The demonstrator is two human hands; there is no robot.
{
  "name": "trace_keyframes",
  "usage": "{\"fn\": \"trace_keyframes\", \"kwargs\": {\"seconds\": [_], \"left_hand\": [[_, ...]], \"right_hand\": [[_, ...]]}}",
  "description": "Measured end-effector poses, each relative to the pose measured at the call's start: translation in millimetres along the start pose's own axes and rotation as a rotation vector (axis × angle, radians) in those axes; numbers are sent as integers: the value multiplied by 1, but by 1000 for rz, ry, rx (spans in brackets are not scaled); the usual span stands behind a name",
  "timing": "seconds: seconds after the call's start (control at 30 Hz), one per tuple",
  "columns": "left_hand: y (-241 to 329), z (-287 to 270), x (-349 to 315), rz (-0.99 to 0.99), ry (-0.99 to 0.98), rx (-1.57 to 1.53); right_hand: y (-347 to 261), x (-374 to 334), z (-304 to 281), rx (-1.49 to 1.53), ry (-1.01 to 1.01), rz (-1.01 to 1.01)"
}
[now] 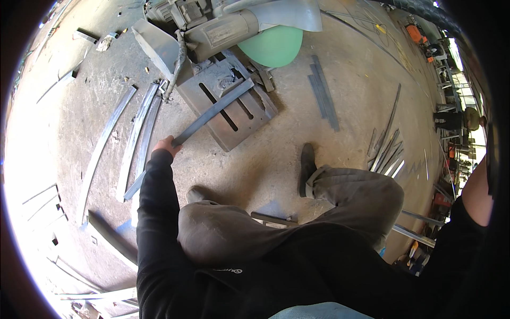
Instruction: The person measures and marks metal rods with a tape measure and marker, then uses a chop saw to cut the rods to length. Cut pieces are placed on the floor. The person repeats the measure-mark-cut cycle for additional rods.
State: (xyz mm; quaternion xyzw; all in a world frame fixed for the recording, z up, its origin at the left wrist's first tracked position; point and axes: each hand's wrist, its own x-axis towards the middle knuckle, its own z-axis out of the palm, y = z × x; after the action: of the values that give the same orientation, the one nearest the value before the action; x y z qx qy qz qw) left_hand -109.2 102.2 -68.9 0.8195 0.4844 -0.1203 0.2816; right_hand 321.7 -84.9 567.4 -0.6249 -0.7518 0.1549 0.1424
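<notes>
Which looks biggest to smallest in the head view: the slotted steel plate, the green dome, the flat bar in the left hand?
1. Slotted steel plate, largest area.
2. Green dome, though partly hidden by the machine.
3. Flat bar held by the left hand: longest, but thin.

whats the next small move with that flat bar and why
Probably slide the flat bar further along the machine's slotted plate: the left hand holds only its near end, and the far end already lies across the plate.
</notes>
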Motion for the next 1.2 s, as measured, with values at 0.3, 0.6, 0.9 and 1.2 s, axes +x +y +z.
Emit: {"fn": "trace_keyframes", "kwargs": {"seconds": [0.3,0.6,0.9,1.2], "left_hand": [[-1,14,2,53,80,3],[21,26,-12,-73,116,11],[34,10,-1,-116,83,172],[33,-16,15,-130,111,208]], "right_hand": [[28,30,27,-116,-65,-42],[54,43,45,-113,-86,-52],[69,55,89,-165,-68,-57],[51,8,90,-275,47,-49]]}}
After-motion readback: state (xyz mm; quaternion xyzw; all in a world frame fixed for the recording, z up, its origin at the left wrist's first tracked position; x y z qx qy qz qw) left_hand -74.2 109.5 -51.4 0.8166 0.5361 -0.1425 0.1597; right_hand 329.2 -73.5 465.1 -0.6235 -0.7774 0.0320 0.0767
